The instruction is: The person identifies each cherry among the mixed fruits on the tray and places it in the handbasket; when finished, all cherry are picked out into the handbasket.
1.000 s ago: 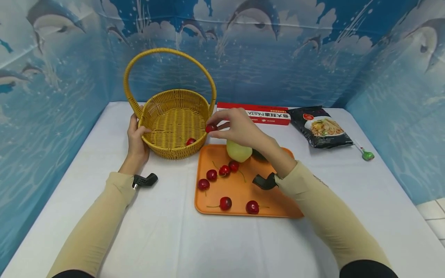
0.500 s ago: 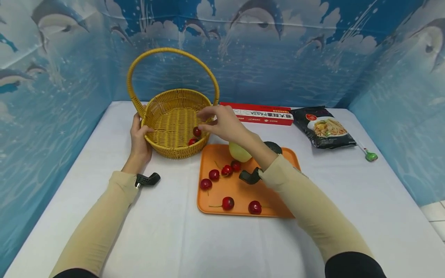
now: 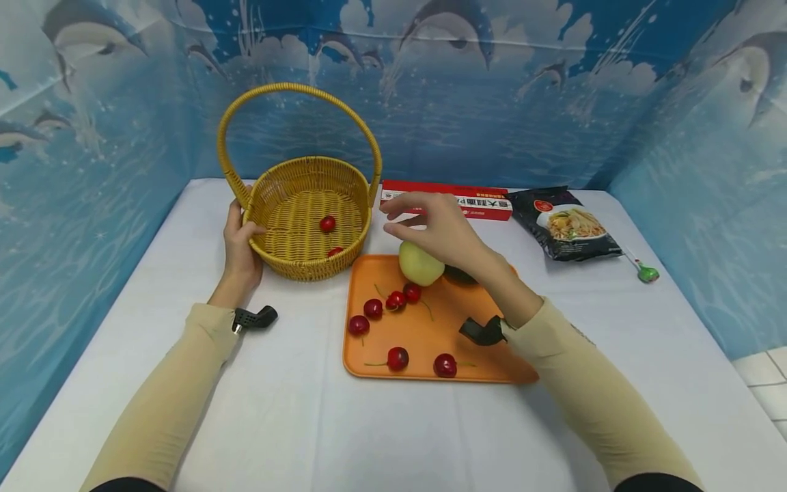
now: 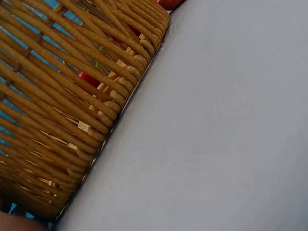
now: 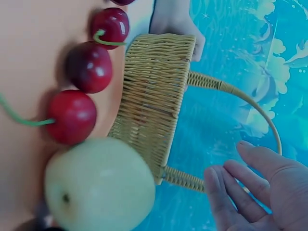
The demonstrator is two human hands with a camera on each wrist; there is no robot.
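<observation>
At the left rim of the yellow wicker basket [image 3: 285, 236], my left hand [image 3: 240, 254] grips the side with the thumb over the edge. Two cherries lie inside, one cherry [image 3: 328, 224] on the basket floor and another [image 3: 335, 251] by the near wall. My right hand [image 3: 445, 232] hovers empty to the right of the basket, fingers parted and loosely bent. Below it, the orange tray [image 3: 424, 342] bears several cherries, among them a cherry [image 3: 397, 359], and a pale yellow-green round fruit [image 3: 421, 266]. A dark green item [image 3: 458, 275] is partly hidden behind the right wrist.
Behind the tray lies a red and white pasta box [image 3: 479, 203], partly covered by the right hand. Farther right are a black noodle packet [image 3: 568, 225] and a green-headed lollipop [image 3: 647, 273]. A blue dolphin-print curtain [image 3: 492, 123] bounds the white table.
My right hand carried a cherry over the basket and let it go inside, then drew back to the right. A second cherry now lies in the basket. The left hand keeps its hold.
</observation>
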